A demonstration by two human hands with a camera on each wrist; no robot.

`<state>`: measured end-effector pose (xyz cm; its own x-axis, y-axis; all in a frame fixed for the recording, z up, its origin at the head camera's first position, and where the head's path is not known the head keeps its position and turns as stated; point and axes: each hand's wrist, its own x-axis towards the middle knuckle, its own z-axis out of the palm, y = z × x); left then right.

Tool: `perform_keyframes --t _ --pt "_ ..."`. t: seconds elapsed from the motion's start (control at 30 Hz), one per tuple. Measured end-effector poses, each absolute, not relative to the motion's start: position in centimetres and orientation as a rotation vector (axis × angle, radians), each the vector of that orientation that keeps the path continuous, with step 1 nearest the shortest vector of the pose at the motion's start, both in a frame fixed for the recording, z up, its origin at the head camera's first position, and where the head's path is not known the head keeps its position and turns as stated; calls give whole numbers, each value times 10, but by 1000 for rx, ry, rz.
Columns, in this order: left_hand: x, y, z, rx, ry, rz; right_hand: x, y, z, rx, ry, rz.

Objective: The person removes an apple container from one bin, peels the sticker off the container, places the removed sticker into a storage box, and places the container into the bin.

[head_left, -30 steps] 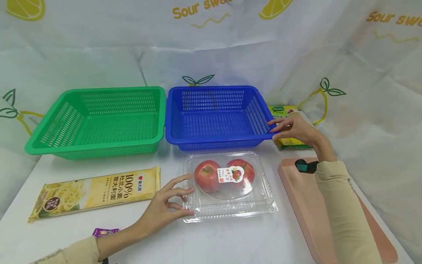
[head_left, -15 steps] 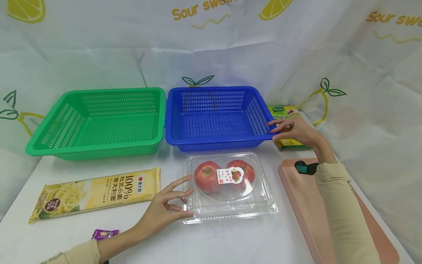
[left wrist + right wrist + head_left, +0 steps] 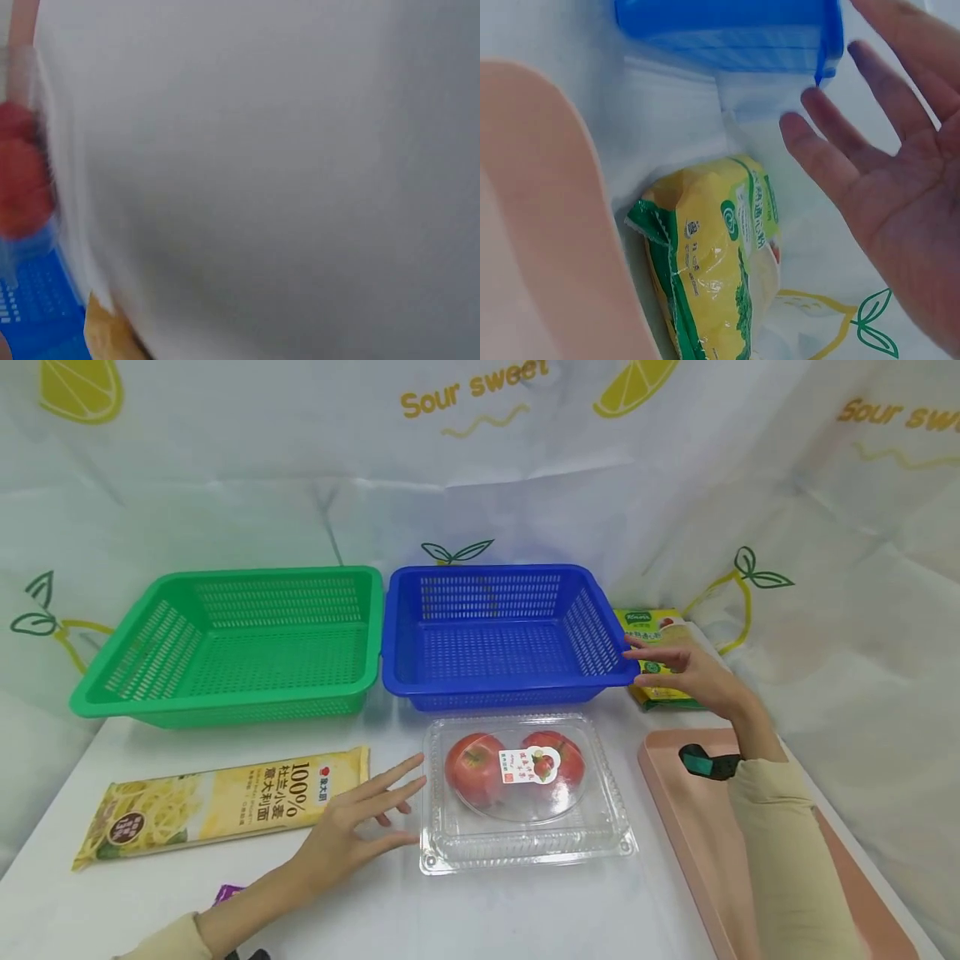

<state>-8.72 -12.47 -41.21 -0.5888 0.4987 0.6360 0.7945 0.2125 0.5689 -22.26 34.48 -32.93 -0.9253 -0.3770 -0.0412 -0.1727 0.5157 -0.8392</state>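
A clear plastic clamshell box (image 3: 525, 858) with two red apples (image 3: 474, 768) and a fruit label on its lid lies on the white table. Just left of it is my left hand (image 3: 337, 839), fingers spread, holding nothing. The blue basket (image 3: 510, 687) stands behind the box. At its right side my right hand (image 3: 701, 678) has its fingers extended by the rim, and the right wrist view shows them holding nothing. Under and behind that hand lies a yellow-green Knorr packet (image 3: 712, 255), partly hidden in the head view.
A green basket (image 3: 225, 703) adjoins the blue one on the left. In front of it lies a yellow spaghetti packet (image 3: 225, 802). A purple wrapper (image 3: 225, 893) is mostly hidden by the left forearm. Below the right arm lies a pink flat case or board (image 3: 690, 827).
My left hand has drawn back left from the box's edge, its fingers spreading. My right hand has shifted slightly right, off the basket's rim. The head view has shifted slightly.
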Motion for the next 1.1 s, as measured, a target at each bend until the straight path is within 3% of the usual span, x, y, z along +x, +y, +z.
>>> perform_keyframes --t 0.6,0.87,1.1 --pt "-146 -247 -351 -646 -2471 -1160 -180 346 -317 -135 2458 -1743" --pt "-157 -302 -345 -432 -2487 -1251 -163 338 -319 -135 2240 -1987" --pt "-162 -329 -346 -396 -2418 -1203 -149 328 -322 -145 2255 -1954"
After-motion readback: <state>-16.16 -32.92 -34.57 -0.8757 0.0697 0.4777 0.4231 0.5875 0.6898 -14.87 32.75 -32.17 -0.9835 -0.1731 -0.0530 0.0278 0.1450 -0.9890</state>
